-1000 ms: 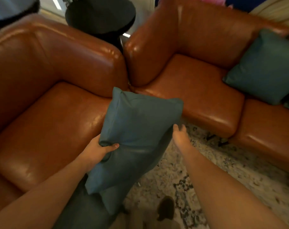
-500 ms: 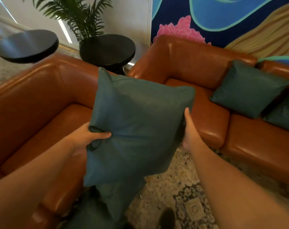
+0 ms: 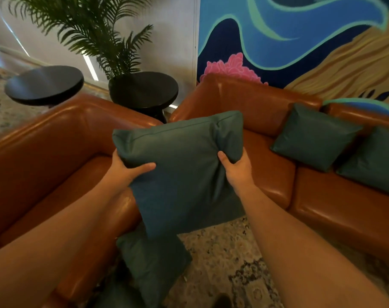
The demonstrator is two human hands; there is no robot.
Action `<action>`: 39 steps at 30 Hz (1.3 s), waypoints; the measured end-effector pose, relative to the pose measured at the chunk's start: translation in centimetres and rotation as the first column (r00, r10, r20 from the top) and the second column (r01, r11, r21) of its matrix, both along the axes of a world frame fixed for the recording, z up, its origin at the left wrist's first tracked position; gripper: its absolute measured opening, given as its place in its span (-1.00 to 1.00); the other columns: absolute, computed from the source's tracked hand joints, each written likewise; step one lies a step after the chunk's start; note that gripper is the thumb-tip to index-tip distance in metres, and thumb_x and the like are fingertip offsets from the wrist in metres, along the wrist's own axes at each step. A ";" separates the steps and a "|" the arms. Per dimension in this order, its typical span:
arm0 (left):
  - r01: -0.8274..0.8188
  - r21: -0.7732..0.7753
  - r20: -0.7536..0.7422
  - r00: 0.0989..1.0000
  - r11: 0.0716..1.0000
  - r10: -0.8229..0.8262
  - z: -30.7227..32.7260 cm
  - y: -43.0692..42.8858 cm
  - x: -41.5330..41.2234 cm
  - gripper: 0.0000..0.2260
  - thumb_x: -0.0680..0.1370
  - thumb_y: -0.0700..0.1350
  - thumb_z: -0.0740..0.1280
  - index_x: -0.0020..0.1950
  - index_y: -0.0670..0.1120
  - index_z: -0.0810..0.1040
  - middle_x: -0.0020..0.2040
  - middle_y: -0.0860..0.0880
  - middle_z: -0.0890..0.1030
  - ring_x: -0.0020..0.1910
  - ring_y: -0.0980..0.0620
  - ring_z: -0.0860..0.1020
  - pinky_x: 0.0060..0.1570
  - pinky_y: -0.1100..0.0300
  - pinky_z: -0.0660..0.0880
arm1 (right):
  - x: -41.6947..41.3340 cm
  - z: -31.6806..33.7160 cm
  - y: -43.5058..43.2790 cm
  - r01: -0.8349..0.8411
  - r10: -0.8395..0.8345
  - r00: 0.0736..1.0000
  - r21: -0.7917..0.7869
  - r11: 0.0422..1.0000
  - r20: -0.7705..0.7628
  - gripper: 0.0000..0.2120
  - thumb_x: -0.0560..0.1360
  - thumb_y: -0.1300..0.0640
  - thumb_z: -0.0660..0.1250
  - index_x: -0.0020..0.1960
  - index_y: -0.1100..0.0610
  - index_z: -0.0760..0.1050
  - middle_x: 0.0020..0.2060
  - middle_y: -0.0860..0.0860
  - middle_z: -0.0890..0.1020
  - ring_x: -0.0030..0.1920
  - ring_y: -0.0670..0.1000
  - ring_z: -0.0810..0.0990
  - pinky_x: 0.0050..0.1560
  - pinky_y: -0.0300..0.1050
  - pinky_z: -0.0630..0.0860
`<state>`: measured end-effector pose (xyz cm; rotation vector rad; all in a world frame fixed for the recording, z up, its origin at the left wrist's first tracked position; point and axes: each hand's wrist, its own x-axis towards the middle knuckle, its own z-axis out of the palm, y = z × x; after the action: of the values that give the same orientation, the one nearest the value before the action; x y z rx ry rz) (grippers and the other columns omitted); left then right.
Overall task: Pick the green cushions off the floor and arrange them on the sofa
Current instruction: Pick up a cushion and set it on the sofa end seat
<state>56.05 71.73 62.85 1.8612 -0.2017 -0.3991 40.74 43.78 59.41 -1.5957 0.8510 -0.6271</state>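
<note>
**Cushion in the air, sofa seat just beyond**

We hold the green cushion (image 3: 184, 174) in mid-air, our left hand (image 3: 127, 167) and right hand (image 3: 235, 165) each clamped on a side edge. Its seamed top edge runs left to right. The sofa (image 3: 255, 101) seat lies just beyond, nearer our right hand. The cushion is soft, matte and squarish; the sofa is glossy tan leather.

Cushion (image 3: 184, 174) I'm holding: matt green cloth, faintly leathery. Sofa (image 3: 267, 103): glossy brown leather. Side tables (image 3: 44, 84): satin black.
</note>
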 end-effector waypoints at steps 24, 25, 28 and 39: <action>0.178 0.564 0.331 0.846 0.806 -0.418 6.7 -26.1 0.1 -0.69 0.63 0.08 0.40 -0.21 -0.01 0.41 -0.19 -0.04 0.51 -0.04 -0.15 0.56 -0.10 0.03 0.39 | -1.5 2.1 -8.0 -0.375 -0.075 0.898 -0.842 0.388 -0.434 -0.56 0.49 -0.14 0.55 0.21 0.08 0.55 0.05 0.04 0.60 0.06 0.19 0.56 -0.02 0.16 0.49; 0.180 0.556 0.358 0.829 0.811 -0.429 6.6 -27.7 0.1 -0.67 0.64 0.08 0.39 -0.23 0.00 0.39 -0.23 -0.02 0.49 -0.08 -0.14 0.56 -0.12 0.03 0.39 | -1.5 1.8 -9.6 -0.386 -0.072 0.886 -0.815 0.432 -0.458 -0.50 0.50 -0.20 0.52 0.27 0.08 0.53 0.11 0.04 0.59 0.11 0.19 0.54 0.05 0.18 0.48; 0.188 0.537 0.390 0.809 0.822 -0.440 6.3 -33.5 0.6 -0.66 0.65 0.10 0.38 -0.24 -0.02 0.42 -0.26 -0.01 0.50 -0.19 -0.06 0.52 -0.18 0.06 0.35 | -0.9 1.3 -15.7 -0.441 -0.030 0.839 -0.710 0.549 -0.544 -0.29 0.52 -0.37 0.41 0.49 0.05 0.39 0.31 0.04 0.48 0.29 0.15 0.42 0.28 0.18 0.40; 0.195 0.447 0.435 0.806 0.873 -0.402 5.9 -44.8 8.4 -0.74 0.66 0.13 0.35 -0.12 0.00 0.50 -0.24 0.08 0.52 -0.08 -0.11 0.56 -0.05 -0.03 0.48 | -0.3 -0.4 -35.9 -0.472 0.081 0.657 -0.325 0.820 -0.749 0.02 0.40 -0.57 0.37 0.68 -0.17 0.08 0.55 0.01 0.21 0.56 0.23 0.22 0.47 0.41 0.31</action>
<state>64.49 26.91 68.75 2.3081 -0.8584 -0.1448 40.47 7.88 59.01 -2.4797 0.9939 0.0688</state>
